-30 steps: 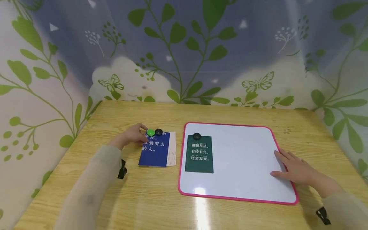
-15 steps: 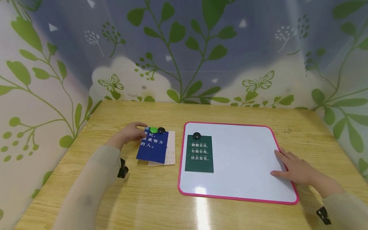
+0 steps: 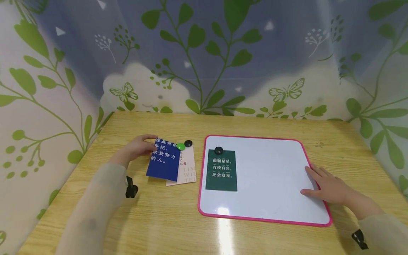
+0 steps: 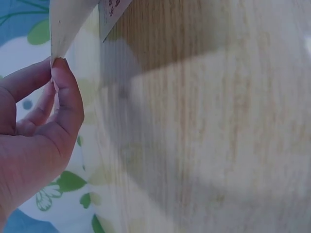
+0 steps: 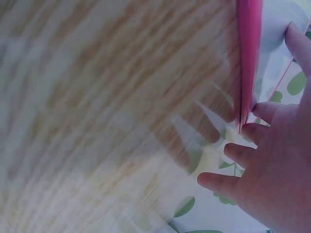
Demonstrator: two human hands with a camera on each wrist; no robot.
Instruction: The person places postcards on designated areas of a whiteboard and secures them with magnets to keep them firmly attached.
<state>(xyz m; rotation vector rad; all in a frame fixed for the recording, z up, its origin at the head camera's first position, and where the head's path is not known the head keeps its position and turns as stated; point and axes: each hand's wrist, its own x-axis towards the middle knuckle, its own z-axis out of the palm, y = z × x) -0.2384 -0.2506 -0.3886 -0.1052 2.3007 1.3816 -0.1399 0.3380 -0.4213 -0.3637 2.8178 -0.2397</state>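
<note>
Bright, even light; glare streaks the table (image 3: 223,230); both wrist views are blurred, edges bowed.

Both arms wear loose, pale beige sleeves reaching the wrists (slightly sheer-looking), with a small black strapped device beside each bare hand.

A wooden table (image 3: 178,219) stands against leaf-patterned walls (image 3: 204,53).

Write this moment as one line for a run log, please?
left hand: pinches blue card, lifting it | right hand: rests flat on whiteboard edge | green magnet, black magnet: on pink card
</note>
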